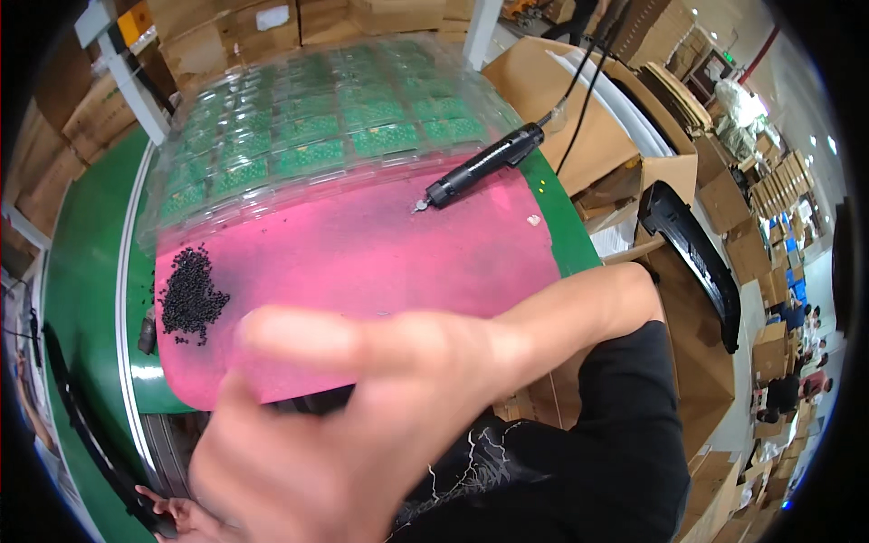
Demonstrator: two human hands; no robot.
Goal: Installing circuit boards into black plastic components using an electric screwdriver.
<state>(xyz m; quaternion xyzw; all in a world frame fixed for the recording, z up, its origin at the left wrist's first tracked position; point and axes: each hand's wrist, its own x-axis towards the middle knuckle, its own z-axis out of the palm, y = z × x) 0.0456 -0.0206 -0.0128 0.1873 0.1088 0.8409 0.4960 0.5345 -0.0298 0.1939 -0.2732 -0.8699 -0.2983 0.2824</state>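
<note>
Clearly nearest: our left hand, which seems closed on the near end of a long black plastic strip, as far as we can make out at this edge.
Strip's long axis: from our left hand it runs away and leftward in a gentle curve, alongside the green bench; whether it touches the surface we cannot tell.
Our right hand: blurred, finger and thumb parted, nothing visibly held; the strip lies well to its left, so we judge the left hand better placed for it.
Black screws: heaped beyond and left of our right hand's fingertips, on the pink mat.
Electric screwdriver: beyond our right hand, lying slantwise, its bit end toward the left and nearer us.
Clear trays: farther ahead of our right hand than the screws, filled with green circuit boards.
</note>
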